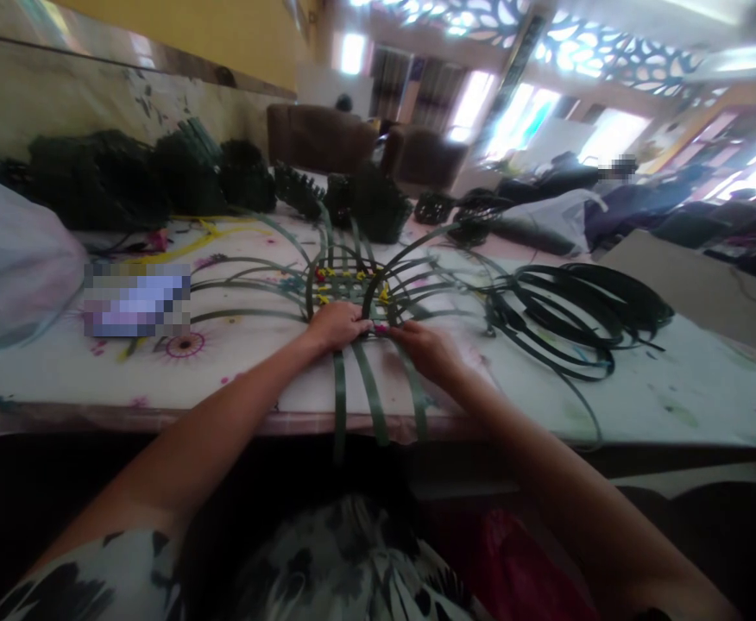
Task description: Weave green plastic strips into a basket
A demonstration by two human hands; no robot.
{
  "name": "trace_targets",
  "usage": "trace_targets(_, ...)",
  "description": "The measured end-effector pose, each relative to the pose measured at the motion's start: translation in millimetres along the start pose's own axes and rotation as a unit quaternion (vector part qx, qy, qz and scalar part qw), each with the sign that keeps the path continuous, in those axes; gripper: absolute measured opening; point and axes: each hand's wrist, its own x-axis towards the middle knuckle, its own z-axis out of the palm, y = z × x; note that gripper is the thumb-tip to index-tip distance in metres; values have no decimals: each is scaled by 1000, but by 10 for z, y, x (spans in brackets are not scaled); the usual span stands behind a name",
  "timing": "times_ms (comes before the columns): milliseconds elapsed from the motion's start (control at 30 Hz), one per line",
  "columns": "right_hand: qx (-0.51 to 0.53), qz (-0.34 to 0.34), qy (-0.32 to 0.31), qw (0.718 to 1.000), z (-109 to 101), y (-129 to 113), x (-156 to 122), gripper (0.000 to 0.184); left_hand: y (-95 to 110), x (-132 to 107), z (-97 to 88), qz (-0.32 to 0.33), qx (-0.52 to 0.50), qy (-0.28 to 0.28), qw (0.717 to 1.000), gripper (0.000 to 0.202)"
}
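Observation:
A half-woven base of flat dark green strips (345,285) lies on the table in front of me, with long loose strips fanning out on all sides. Small yellow and red ties sit at several crossings. My left hand (337,326) is closed on the near edge of the weave, its thumb and fingers pinching a green strip. Just to the right, my right hand (426,347) is closed too, its fingertips pinched on a strip at the same edge. A small pink spot (381,328) shows between the hands; I cannot tell what it is. Three strip ends (368,392) hang toward me.
Coils of dark green strip (578,315) lie to the right. Dark green woven pieces (106,177) line the back of the table (274,379). A blurred-out bluish object (135,302) and a whitish plastic bag (15,259) are on the left. Brown chairs (319,138) stand beyond.

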Motion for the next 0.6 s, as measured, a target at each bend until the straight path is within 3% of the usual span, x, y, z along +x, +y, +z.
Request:
trace_targets(300,185,62,-35,980,-8,167,326,25,18,-14,-49,27,-24,-37,999,27)
trace_targets(433,185,54,-69,979,-31,168,402,20,29,7,-52,23,-27,-48,998,33)
trace_targets(600,146,50,-88,984,-94,135,458,20,145,43,11,99,77,-23,992,29)
